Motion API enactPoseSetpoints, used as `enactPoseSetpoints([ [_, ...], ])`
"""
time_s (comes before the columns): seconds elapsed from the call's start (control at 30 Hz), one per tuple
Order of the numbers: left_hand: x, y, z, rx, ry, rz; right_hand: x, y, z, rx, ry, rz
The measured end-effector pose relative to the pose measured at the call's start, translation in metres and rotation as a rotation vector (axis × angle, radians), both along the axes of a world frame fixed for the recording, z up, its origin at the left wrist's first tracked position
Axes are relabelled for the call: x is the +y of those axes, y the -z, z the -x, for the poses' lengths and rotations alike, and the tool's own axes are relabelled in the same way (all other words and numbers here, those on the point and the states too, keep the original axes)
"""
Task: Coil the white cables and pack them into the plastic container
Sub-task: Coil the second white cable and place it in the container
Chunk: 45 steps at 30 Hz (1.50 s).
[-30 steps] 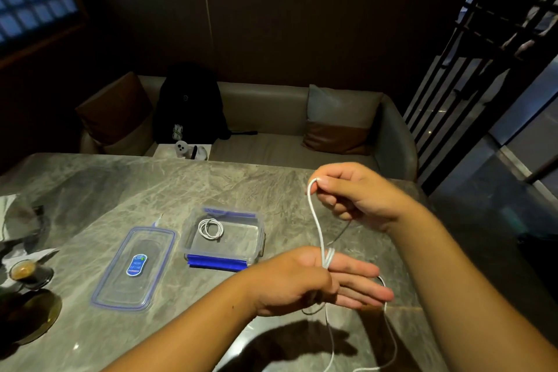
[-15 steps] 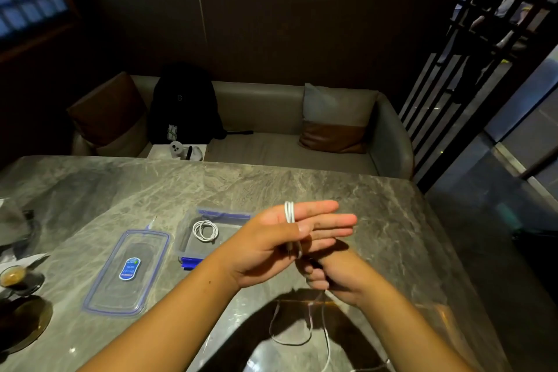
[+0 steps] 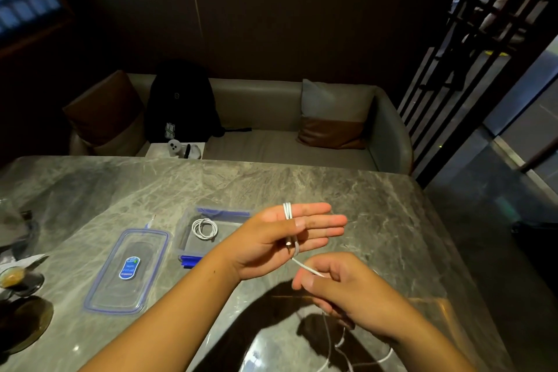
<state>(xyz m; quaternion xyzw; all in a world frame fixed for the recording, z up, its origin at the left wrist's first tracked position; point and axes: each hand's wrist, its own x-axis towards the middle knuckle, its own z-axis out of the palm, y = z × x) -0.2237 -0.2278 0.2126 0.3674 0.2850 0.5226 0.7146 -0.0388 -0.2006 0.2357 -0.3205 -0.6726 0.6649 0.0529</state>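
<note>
My left hand (image 3: 271, 238) hovers over the marble table, palm toward me and fingers straight. A white cable (image 3: 287, 211) is wound round those fingers in a few turns, and my thumb pins its plug end against them. From there the cable runs down to my right hand (image 3: 347, 290), which pinches it just below and to the right. The loose rest trails to the table's near edge. Behind my left hand stands the clear plastic container (image 3: 187, 235) with blue clips. A coiled white cable (image 3: 205, 228) lies inside it.
The container's lid (image 3: 126, 272) lies flat to the left of it. A small cup (image 3: 13, 276) and a dark plate (image 3: 21, 323) sit at the table's left edge. Beyond the table is a sofa with a black backpack (image 3: 181, 103) on it.
My left hand has turned palm toward me and risen in front of the container. My right hand dropped from above to below it, adding turns round the fingers, and now holds the cable at the lower right.
</note>
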Motion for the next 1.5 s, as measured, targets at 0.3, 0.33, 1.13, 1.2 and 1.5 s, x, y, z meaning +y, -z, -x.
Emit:
enactPoseSetpoints([
  [0.3,-0.001,0.002,0.008,0.029,-0.089,0.021,-0.001,-0.052,-0.023,0.061,-0.079,0.03],
  [0.33,0.0,0.002,0.007,0.042,-0.1,0.021,-0.002,-0.055,-0.024,0.055,-0.125,0.033],
  [1.13,-0.011,0.014,-0.027,0.123,0.154,0.052,0.05,-0.074,-0.006,0.328,0.107,-0.069],
  [1.2,-0.011,0.016,-0.034,0.189,0.104,0.034,0.051,-0.076,0.004,0.283,0.081,-0.157],
  [1.5,-0.013,0.01,-0.035,0.128,0.04,0.064,0.087,-0.048,0.02,0.279,0.272,-0.069],
])
